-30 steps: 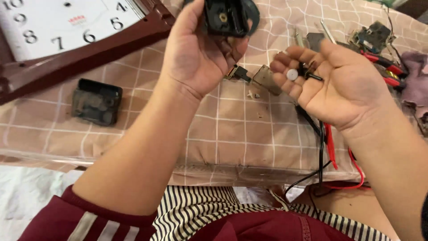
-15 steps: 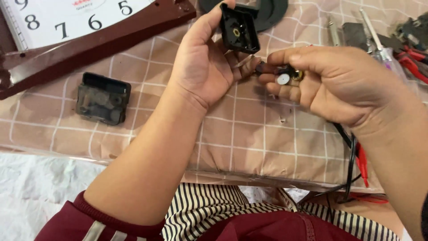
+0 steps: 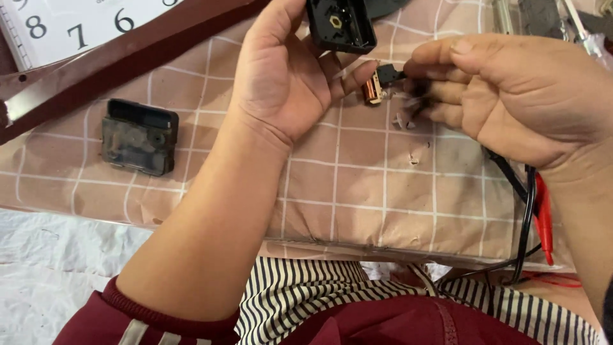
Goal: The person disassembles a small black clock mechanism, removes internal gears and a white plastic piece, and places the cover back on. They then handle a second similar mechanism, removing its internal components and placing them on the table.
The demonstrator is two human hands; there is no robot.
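My left hand (image 3: 290, 76) holds a small black square clock movement case (image 3: 340, 24) by its edge, its open side facing me with a brass hub in the middle. My right hand (image 3: 511, 96) pinches a tiny black part with a copper coil (image 3: 375, 85) between thumb and fingertips, just below the case. The coil almost touches my left fingers. Small white bits (image 3: 403, 121) lie on the checked cloth under the hands.
A second black movement box (image 3: 139, 136) lies on the pink checked cloth (image 3: 357, 191) at the left. A wall clock with a white face (image 3: 76, 25) and dark red frame (image 3: 128, 64) lies at the top left. Red and black probe leads (image 3: 535, 211) hang at the right edge.
Both hands have come closer together and nearer the camera. My right hand turned palm down and now pinches the coil part under the case.
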